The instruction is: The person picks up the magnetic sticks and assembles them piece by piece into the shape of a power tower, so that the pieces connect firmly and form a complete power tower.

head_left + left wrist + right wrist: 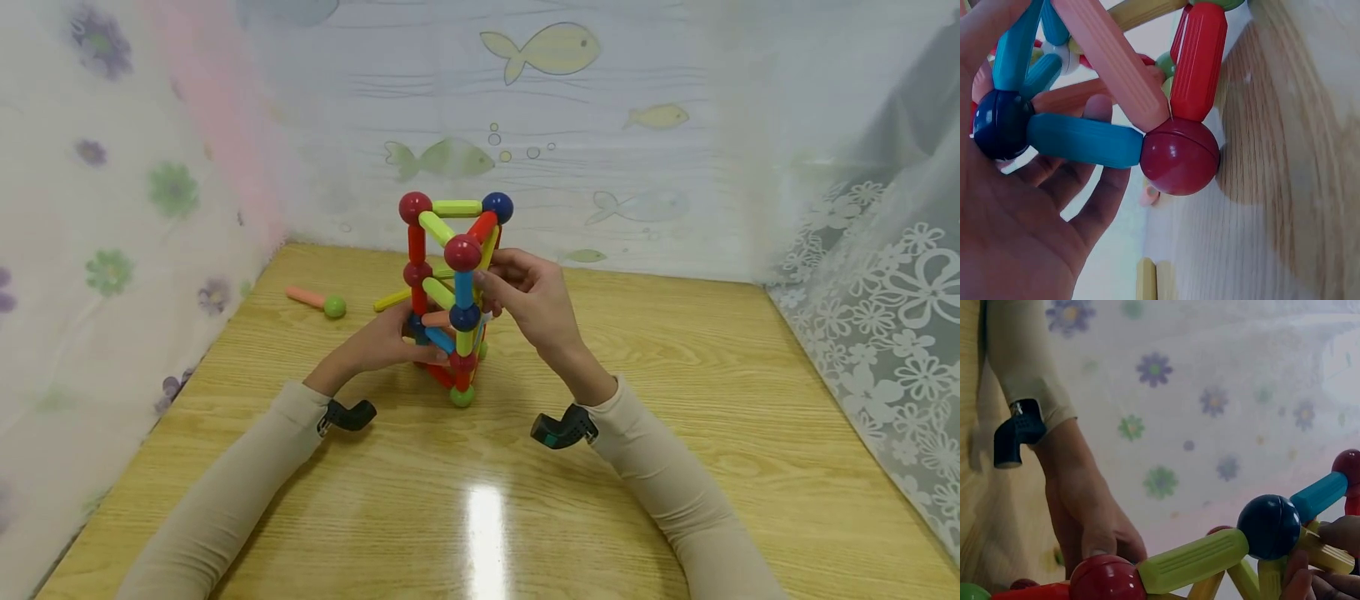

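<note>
A tall tower of magnetic rods and balls (462,252) stands upright on the table, with a triangle of yellow-green and red rods at its top. My left hand (375,342) grips its lower left part, fingers behind a blue rod (1085,139) that joins a dark blue ball (1002,125) and a dark red ball (1180,156). On the upper right side, my right hand (536,304) pinches a yellow rod (1329,553) between thumb and fingers. That rod lies close beside another dark blue ball (1269,526). The tower's rods partly hide both hands' fingertips.
To the left of the tower, an orange rod (305,297) lies against a green ball (335,307). A loose yellow rod (392,300) lies just behind my left hand. Printed sheets (540,125) hang behind and at both sides of the wooden table (712,358).
</note>
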Available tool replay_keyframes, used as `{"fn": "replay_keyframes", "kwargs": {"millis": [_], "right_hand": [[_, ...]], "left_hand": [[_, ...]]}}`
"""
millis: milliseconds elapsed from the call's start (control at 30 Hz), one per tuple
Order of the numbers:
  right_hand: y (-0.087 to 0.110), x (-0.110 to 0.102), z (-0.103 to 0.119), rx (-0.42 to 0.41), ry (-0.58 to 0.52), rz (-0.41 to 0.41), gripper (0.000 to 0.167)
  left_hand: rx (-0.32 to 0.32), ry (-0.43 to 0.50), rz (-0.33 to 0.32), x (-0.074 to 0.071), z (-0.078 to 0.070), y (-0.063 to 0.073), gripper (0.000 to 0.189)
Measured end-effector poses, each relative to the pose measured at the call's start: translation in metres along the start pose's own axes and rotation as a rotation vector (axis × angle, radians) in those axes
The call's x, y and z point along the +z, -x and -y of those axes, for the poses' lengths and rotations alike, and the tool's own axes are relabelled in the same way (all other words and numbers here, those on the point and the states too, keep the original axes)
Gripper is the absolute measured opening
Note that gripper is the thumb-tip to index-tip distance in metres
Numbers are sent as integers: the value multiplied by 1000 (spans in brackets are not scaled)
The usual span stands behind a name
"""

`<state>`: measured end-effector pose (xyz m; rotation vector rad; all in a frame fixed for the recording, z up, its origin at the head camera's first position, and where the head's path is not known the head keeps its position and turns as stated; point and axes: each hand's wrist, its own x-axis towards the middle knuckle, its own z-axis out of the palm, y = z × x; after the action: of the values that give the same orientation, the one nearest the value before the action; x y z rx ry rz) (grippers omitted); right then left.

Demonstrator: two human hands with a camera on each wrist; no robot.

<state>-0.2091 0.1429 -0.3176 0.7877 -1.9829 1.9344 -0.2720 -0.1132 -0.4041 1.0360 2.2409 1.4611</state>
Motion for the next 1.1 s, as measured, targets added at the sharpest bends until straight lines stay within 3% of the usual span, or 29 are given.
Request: {"fn": "replay_keyframes", "kwargs": {"millis": [200, 267, 333, 400, 467, 567, 667, 767, 867, 1033, 1100], "right_hand": [[-6, -14, -2, -78, 45, -110, 25], [-10, -22, -8, -85, 59, -166, 24], [-14, -31, -20, -60, 82, -211, 22], [-17, -39, -39, -5, 140, -225, 21], [-18, -45, -61, 73, 261, -171, 23], [-17, -48, -99, 152, 527, 27, 33], [-16, -43, -128, 145, 764, 259, 42], [-13, -37, -145, 157, 922, 384, 36], [-10, -32, -149, 222, 1047, 405, 26], [-10, -31, -143, 263, 1170, 361, 12], [-11, -33, -139, 277, 1197, 349, 18]], "left_hand": [[-37, -87, -99, 4, -7, 1, 61], [-78, -126, -127, 5, -11, 3, 64], [-121, -132, -110, 3, -18, 6, 63], [-161, -91, -40, -2, -26, 11, 63], [-218, -52, 62, -11, -35, 17, 66], [-219, 17, 199, -29, -39, 24, 89], [-137, 86, 246, -42, -29, 24, 104], [-32, 131, 258, -41, -9, 16, 105], [6, 141, 259, -34, 1, 9, 99], [56, 173, 228, -26, 5, 10, 98], [80, 179, 226, -22, 7, 11, 102]]}}
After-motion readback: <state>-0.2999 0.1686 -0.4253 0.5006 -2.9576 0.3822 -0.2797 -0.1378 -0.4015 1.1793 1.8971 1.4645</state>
